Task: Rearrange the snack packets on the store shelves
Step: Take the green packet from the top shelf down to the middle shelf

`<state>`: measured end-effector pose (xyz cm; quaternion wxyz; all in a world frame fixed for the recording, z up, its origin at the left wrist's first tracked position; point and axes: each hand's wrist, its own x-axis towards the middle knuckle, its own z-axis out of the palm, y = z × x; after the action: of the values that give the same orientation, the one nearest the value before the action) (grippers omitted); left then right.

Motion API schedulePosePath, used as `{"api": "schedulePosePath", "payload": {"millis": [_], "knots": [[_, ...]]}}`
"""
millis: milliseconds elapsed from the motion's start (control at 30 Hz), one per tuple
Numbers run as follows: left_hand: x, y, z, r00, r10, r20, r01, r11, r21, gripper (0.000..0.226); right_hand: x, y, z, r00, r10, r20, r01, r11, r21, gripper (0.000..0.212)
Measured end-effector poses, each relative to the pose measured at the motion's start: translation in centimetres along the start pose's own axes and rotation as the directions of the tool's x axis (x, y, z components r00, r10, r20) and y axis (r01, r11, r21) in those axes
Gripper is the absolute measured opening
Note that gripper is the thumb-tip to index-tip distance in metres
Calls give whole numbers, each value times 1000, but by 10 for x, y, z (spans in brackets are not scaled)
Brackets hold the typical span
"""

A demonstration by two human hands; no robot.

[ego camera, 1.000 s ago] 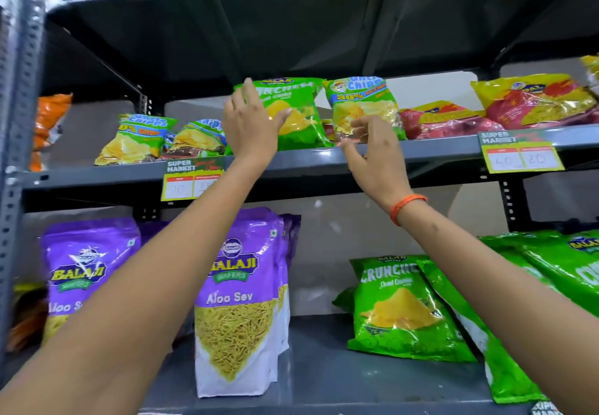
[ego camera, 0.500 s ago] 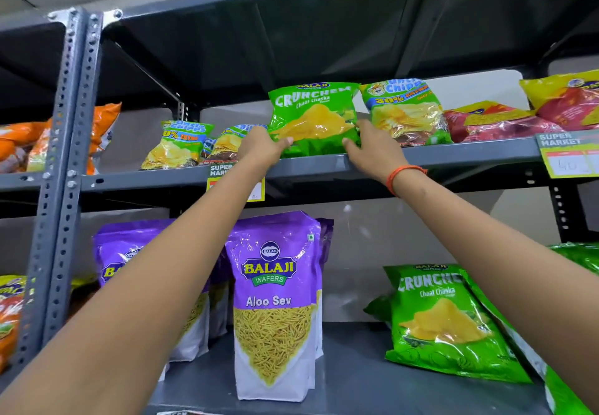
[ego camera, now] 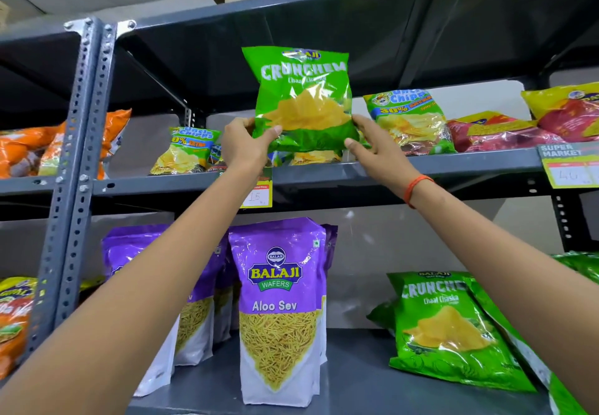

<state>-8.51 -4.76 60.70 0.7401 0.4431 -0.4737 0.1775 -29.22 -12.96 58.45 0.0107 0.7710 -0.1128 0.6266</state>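
A green Crunchem packet (ego camera: 301, 97) is held upright just above the upper shelf (ego camera: 453, 165), raised off it. My left hand (ego camera: 246, 144) grips its lower left corner and my right hand (ego camera: 376, 148) grips its lower right corner. Behind and below the packet, smaller Uncle Chipps packets (ego camera: 186, 152) lie on the same shelf, one partly hidden by the green packet. Another Uncle Chipps packet (ego camera: 408, 119) stands to its right.
Red and yellow packets (ego camera: 499, 132) lie at the upper shelf's right, orange packets (ego camera: 29, 152) in the left bay. On the lower shelf (ego camera: 353, 385) stand purple Aloo Sev pouches (ego camera: 280, 304) and green Crunchem packets (ego camera: 447, 327). A perforated steel upright (ego camera: 81, 155) divides the bays.
Both hands closed on the green Crunchem packet's lower corners and lifted it up off the upper shelf. The view shifted so the shelf contents sit further right.
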Motion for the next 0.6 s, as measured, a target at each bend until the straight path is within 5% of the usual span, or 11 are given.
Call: {"api": "schedulePosePath", "payload": {"millis": [133,300,467,600], "knots": [[-29,10,-25,999,51,-2,-50,991,-121,42,-13,-25,0,981,13,-192,20,985,170,37],[-99,6,-58,999,30,24,-23,964,-265,34,-72,-50,0,960,122,-251,-46,955,292,23],[-192,-28,-70,995,-19,102,49,952,-302,32,-161,-44,-4,945,315,-93,-235,847,477,40],[-254,-72,-50,966,-168,198,216,943,-253,35,-223,-13,-16,893,445,72,-429,792,435,55]]}}
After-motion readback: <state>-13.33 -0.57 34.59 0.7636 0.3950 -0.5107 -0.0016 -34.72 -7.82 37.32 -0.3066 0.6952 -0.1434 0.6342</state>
